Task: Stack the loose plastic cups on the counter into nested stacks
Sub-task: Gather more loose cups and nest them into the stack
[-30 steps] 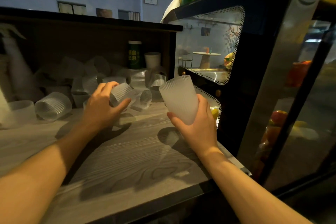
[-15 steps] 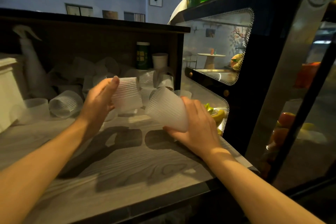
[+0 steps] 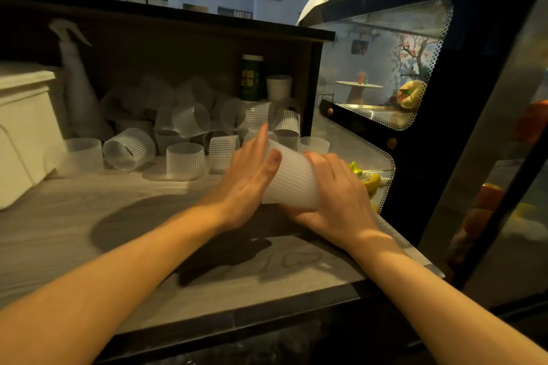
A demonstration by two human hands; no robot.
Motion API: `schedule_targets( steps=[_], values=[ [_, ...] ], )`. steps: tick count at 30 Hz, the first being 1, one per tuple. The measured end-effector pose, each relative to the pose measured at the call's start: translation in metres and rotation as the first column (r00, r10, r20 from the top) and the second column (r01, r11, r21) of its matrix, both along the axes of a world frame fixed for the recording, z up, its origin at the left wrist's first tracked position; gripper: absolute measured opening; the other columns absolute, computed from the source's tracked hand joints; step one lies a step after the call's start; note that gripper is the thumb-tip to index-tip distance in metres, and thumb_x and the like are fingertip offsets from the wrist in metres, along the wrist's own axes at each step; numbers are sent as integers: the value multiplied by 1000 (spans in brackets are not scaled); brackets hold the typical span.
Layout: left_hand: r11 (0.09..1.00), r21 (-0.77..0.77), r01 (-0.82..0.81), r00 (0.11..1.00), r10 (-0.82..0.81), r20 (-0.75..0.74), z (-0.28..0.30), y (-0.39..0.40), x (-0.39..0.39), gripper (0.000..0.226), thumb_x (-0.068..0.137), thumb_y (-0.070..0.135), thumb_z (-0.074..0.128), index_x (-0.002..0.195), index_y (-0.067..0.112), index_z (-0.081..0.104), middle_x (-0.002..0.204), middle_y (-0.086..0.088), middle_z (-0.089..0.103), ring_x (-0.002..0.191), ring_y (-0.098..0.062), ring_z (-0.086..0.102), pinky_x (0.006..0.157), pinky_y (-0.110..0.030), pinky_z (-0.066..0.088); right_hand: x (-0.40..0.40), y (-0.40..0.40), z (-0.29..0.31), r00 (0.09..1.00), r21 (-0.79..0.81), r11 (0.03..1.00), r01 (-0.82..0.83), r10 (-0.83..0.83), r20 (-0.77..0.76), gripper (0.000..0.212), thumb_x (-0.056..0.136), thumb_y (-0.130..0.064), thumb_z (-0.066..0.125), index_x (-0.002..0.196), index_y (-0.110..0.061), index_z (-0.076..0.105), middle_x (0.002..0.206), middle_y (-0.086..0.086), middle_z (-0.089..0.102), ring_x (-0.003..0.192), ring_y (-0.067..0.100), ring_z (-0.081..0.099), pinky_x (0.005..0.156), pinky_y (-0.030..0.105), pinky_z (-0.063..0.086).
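We hold the nested stack (image 3: 292,179) tilted above the front of the counter (image 3: 148,246), close to the display case (image 3: 444,127). The right hand (image 3: 341,201) wraps its curled fingers around the wider end, while the left hand (image 3: 249,181) lies flat against the narrow end with fingers straight, pressing along the stack's axis. We judge these ribbed, translucent cups to be very light and thin-walled, so they flex under a hard squeeze and may crack. We therefore grip around the ribbed wall, where the ridges give purchase (the rim is the stiffest part), and push gently. The loose cups (image 3: 185,160) lie scattered at the back of the counter, some upright, some on their sides, beside a spray bottle (image 3: 77,89).
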State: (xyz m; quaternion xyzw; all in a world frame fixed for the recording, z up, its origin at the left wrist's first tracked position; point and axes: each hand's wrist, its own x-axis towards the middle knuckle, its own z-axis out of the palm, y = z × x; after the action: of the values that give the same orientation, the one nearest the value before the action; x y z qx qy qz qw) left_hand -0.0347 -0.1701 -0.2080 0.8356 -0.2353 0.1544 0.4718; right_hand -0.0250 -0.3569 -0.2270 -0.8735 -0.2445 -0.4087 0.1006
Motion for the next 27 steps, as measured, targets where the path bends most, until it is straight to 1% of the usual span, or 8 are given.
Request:
schedule_targets(
  steps=[2, 5, 9, 12, 15, 20, 23, 27],
  values=[
    [997, -75, 32, 999, -34, -15, 4, 5, 1, 103, 64, 97, 14, 153, 44, 6, 159, 18, 14, 136, 2, 18, 112, -36, 19, 0, -1, -1, 1000, 41, 999, 21, -21, 8, 87, 64, -56, 78, 131, -11, 46, 112, 9, 55, 93, 24, 55, 70, 31, 44],
    [983, -100, -153, 978, 165, 128, 7, 25, 13, 79, 87, 76, 33, 153, 34, 24, 154, 10, 30, 139, -6, 30, 114, -38, 30, 2, -1, 0, 998, 128, 990, 62, -63, -1, 89, 64, -62, 77, 131, -12, 46, 109, 8, 54, 91, 24, 55, 67, 28, 36],
    [826, 208, -523, 831, 440, 341, -2, 72, 51, 77, 91, 51, 59, 153, 22, 27, 155, -2, 31, 142, -21, 26, 112, -43, 28, 3, -2, -1, 997, 207, 976, 75, -75, -9, 88, 64, -61, 77, 130, -14, 45, 108, 6, 53, 91, 24, 55, 68, 28, 32],
    [693, 459, -557, 827, 407, 388, -3, 89, 75, 88, 88, 49, 64, 156, 22, 15, 162, -2, 18, 148, -23, 14, 116, -49, 20, 3, 0, -1, 997, 177, 981, 76, -70, -36, 87, 66, -64, 74, 132, -14, 46, 110, 4, 53, 94, 21, 53, 69, 28, 34],
    [614, 572, -544, 838, 373, 398, -9, 83, 90, 93, 87, 53, 63, 157, 22, 10, 162, -3, 18, 149, -24, 12, 118, -45, 15, 4, 2, 0, 997, 199, 978, 65, -54, -60, 87, 67, -69, 68, 132, -15, 46, 112, 3, 53, 96, 18, 52, 70, 27, 34],
    [558, 568, -604, 772, 232, 592, -17, 66, 89, 76, 80, 49, 72, 142, 14, 45, 128, -9, 50, 120, -27, 43, 103, -41, 35, 7, -2, 3, 986, 445, 894, 41, 37, -164, 91, 67, -72, 68, 136, -20, 41, 120, -2, 49, 98, 7, 41, 69, 7, 30],
    [638, 501, -584, 778, 265, 570, -10, 65, 84, 68, 78, 52, 72, 131, 14, 52, 123, -6, 51, 115, -24, 45, 98, -41, 40, 10, -3, 1, 984, 542, 840, 29, 71, -163, 84, 68, -68, 66, 134, -22, 41, 120, -3, 50, 98, 10, 48, 68, 9, 34],
    [911, 24, -412, 879, 390, 274, -2, 62, 65, 66, 80, 45, 75, 131, 20, 43, 119, -2, 56, 104, -17, 57, 82, -33, 55, 8, -6, 1, 972, 637, 771, 17, 138, -192, 82, 65, -73, 63, 128, -26, 42, 115, -4, 54, 97, 12, 55, 67, 15, 41]
  ],
)
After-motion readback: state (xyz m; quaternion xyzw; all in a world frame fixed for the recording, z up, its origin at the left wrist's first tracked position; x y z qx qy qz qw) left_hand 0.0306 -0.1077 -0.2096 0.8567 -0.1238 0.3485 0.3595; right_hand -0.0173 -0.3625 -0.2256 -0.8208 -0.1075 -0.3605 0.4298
